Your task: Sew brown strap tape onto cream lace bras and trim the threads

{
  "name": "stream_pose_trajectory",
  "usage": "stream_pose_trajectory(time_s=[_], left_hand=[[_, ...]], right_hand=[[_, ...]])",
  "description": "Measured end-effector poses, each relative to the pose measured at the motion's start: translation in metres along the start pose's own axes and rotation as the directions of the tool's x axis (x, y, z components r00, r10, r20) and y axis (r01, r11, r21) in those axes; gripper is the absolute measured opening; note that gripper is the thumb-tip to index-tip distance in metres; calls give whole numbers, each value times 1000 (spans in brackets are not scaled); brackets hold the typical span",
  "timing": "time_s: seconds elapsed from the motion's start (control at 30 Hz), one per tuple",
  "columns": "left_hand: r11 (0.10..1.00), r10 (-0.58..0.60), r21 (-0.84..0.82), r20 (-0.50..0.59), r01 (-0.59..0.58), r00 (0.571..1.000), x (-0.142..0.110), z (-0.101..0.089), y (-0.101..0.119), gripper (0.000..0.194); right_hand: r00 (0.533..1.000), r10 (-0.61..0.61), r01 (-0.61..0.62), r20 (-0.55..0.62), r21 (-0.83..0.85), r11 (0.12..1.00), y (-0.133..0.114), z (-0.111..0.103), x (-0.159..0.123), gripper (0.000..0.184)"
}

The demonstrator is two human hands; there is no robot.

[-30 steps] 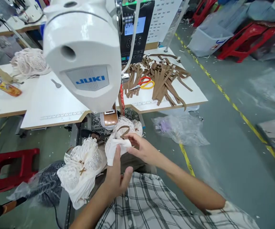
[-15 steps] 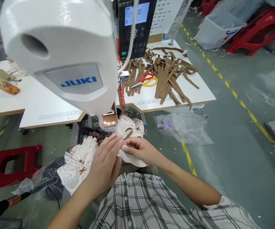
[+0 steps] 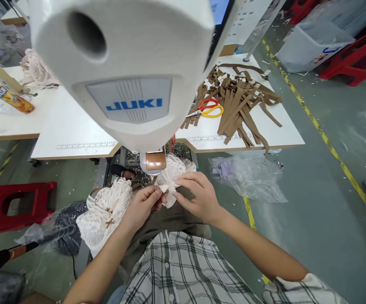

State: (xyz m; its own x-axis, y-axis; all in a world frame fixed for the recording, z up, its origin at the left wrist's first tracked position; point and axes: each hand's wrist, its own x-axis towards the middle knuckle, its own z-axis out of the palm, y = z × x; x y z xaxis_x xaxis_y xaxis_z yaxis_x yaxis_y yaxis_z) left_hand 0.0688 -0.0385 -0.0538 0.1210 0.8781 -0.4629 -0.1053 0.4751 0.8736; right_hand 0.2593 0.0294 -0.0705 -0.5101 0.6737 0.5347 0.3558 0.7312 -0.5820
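A cream lace bra [image 3: 171, 199] lies bunched in front of me, below the sewing machine head. My left hand [image 3: 146, 204] pinches its left edge between thumb and fingers. On the other side my right hand [image 3: 198, 196] has its curved fingers and thumb at the bra's right edge; the exact grip is partly hidden. More cream lace [image 3: 175, 166] is gathered just beyond my hands, beside the machine's copper-coloured plate [image 3: 155, 161]. Left of my left forearm, a heap of cream lace bras [image 3: 107, 211] shows a small brown bow.
The white JUKI sewing machine [image 3: 122, 76] overhangs the work area. Brown straps [image 3: 238, 105] and red-and-yellow-handled scissors [image 3: 213, 109] lie on the white table [image 3: 284, 131]. A red stool [image 3: 15, 207] stands at left; a plastic bag [image 3: 249, 175] is on the floor at right.
My left hand has drawn down from lying flat over the cloth into a pinch. My right hand has lifted slightly and turned, its fingers spreading around the bra's edge. The view has shifted left.
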Motion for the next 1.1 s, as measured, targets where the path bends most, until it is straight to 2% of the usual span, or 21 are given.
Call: stream_pose_trajectory(time_s=[0.07,0.17,0.23,0.3,0.33,0.47,0.6,0.73,0.8,0.87,0.97,1.03,1.1], left_hand=[[995,55,83,-69,-49,996,-4,2,0,35],[971,117,224,-170,-77,979,-7,5,2,34],[957,143,278,-201,-83,969,-8,6,3,34],[944,161,317,-200,-92,967,-8,6,4,34],[938,166,332,-195,-95,967,-9,6,4,33],[914,184,395,-188,-97,965,-9,4,4,33],[901,210,420,-197,-111,958,-7,5,1,31],[859,242,496,-176,-127,954,-5,4,-1,32],[836,247,534,-161,-126,956,-4,4,-1,32],[822,244,556,-150,-123,958,-3,4,0,33],[838,216,536,-150,-104,965,-3,5,1,33],[858,193,506,-153,-91,969,-2,6,1,34],[880,174,469,-155,-83,972,0,6,0,35]], right_hand=[[1000,29,-28,-7,7,1000,-3,3,0,16],[995,58,-58,79,-8,998,-7,12,0,13],[997,74,-73,34,-26,997,-8,17,-1,17],[997,70,-70,-13,-38,997,-8,19,-1,22],[998,70,-70,-1,-36,997,-8,19,-1,22],[987,82,-79,136,-33,996,-8,16,2,16],[990,66,-62,123,-32,998,-9,16,3,16],[979,48,-55,196,29,998,-7,17,5,17],[967,18,-25,255,24,999,-5,16,7,22],[959,-40,44,279,-10,999,-2,13,10,18],[958,-130,149,255,-59,987,2,7,15,11],[960,-125,143,250,-57,988,4,5,16,11],[965,-78,87,248,-24,996,3,6,14,11]])
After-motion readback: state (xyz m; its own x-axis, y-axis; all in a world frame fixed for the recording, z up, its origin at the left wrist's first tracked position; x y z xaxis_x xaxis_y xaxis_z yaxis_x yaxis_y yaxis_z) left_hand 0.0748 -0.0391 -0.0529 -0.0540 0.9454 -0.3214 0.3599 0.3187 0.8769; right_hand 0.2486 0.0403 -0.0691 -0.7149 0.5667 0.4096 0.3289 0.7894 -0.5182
